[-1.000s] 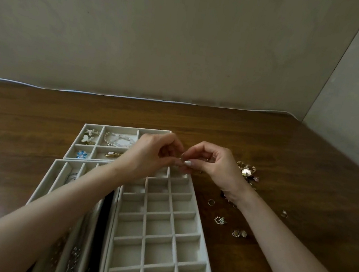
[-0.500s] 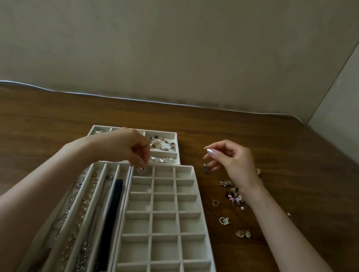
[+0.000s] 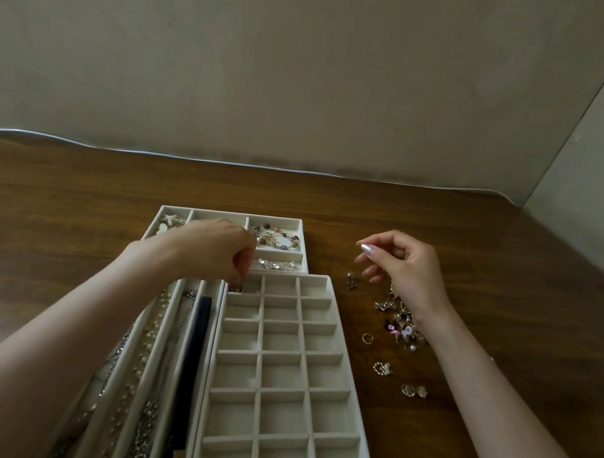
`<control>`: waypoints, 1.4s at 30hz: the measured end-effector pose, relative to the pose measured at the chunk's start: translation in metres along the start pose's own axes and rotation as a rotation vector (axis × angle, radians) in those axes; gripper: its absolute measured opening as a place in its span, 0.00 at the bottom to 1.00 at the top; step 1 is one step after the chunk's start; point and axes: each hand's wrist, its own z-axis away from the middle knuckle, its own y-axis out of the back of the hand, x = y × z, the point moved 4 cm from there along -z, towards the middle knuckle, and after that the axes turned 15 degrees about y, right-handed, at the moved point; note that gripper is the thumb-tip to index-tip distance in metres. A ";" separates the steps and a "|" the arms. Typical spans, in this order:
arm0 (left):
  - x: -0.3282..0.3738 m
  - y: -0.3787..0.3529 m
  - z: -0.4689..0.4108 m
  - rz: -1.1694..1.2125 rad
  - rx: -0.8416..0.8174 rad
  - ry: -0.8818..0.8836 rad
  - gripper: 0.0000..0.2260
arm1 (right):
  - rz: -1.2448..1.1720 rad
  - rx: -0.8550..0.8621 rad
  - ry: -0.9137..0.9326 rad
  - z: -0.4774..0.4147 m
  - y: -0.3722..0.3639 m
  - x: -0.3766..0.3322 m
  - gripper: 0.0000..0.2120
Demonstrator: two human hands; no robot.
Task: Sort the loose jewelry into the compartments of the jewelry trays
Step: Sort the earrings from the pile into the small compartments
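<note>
The left hand curls its fingers down into the far-left corner compartment of the grid tray, tips on a small piece; gripped or released, I cannot tell. The right hand hovers loosely curled, holding nothing, above the loose jewelry on the desk. The far tray and long-slot tray hold pieces. The grid looks otherwise bare, so most small pieces likely remain.
</note>
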 end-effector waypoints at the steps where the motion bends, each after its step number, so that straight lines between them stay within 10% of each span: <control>1: 0.000 0.000 0.000 0.004 0.016 0.000 0.07 | 0.001 0.001 0.002 0.000 0.000 0.000 0.04; 10: -0.003 0.000 -0.006 0.147 0.072 -0.004 0.06 | 0.022 0.013 0.014 -0.001 0.004 0.000 0.04; 16: 0.018 0.014 0.003 0.588 0.507 -0.151 0.04 | 0.135 0.030 0.041 -0.005 0.017 -0.002 0.04; 42: 0.051 -0.019 0.003 0.586 0.471 -0.381 0.04 | 0.796 -0.172 -0.326 0.000 0.074 0.023 0.12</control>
